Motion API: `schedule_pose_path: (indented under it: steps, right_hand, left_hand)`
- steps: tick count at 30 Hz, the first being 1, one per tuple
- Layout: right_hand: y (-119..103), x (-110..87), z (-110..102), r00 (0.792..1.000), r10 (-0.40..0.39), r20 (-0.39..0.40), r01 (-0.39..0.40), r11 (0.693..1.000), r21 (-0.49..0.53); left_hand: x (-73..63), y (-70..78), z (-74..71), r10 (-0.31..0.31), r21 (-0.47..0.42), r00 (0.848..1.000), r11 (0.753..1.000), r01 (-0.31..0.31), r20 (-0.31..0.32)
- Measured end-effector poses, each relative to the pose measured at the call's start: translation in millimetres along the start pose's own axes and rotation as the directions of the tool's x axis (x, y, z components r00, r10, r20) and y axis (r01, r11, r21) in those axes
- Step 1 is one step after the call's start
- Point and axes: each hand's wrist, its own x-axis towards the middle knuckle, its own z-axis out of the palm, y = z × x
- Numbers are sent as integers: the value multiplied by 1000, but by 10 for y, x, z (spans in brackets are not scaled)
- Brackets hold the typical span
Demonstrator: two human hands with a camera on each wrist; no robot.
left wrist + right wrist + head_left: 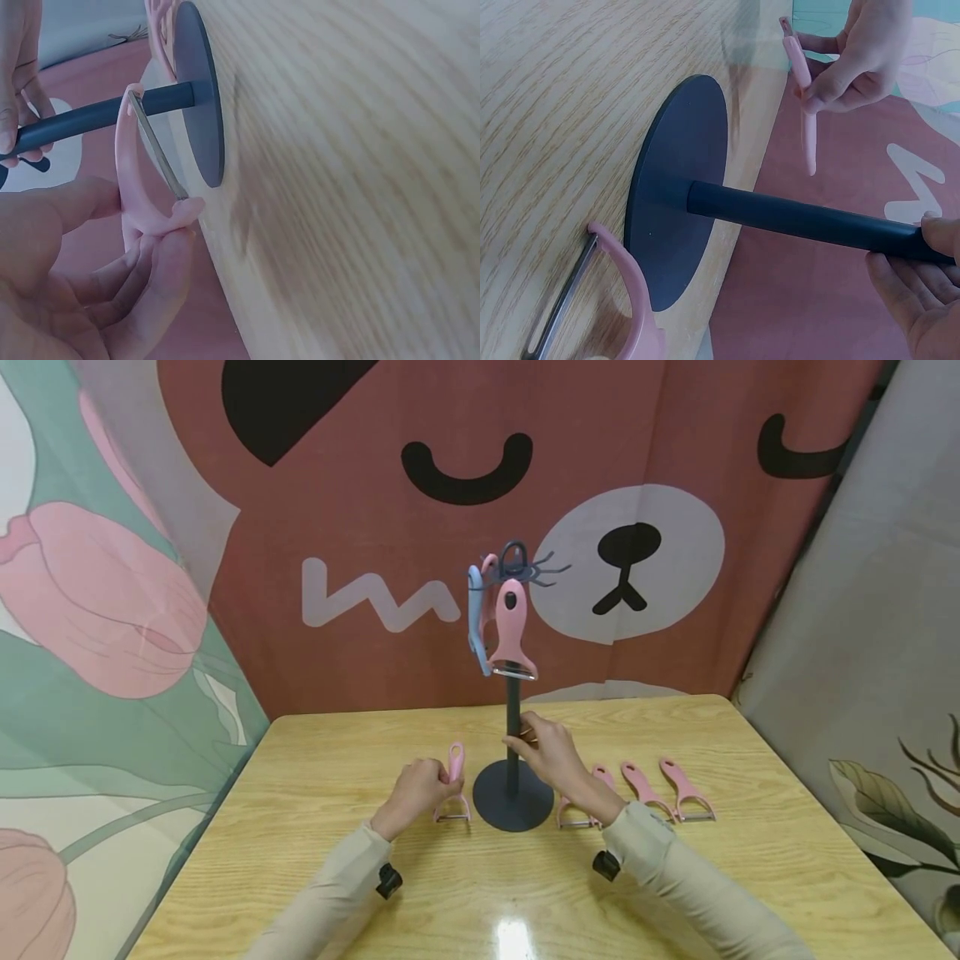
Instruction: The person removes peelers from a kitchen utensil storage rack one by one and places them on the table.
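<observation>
My left hand (422,792) pinches a pink peeler (455,767) between thumb and fingers, its metal blade pointing towards me, left of a dark utensil stand (513,710). In the left wrist view the held peeler (133,180) shows close up, its blade edge near the table. My right hand (551,750) holds the stand's upright pole (802,219) with thumb and fingers, above the round base (513,810). From the hooks at the stand's top hang a pink peeler (512,618) in front and a blue peeler (476,618) at the left, with another pink piece partly hidden behind.
Several pink peelers lie on the wooden table (480,893) right of the stand, among them one at the far right (681,785); my right forearm covers part of the row. Behind the table hangs a curtain (360,660) with a cartoon face.
</observation>
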Motion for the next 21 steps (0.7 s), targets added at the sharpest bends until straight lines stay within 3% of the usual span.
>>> schedule_pose_path:
  steps: [21]
  right_hand:
    - [2,-13,-7,1000,-5,5,5,1000,2]
  left_hand:
    - [-31,-79,118,-79,103,997,992,76,26]
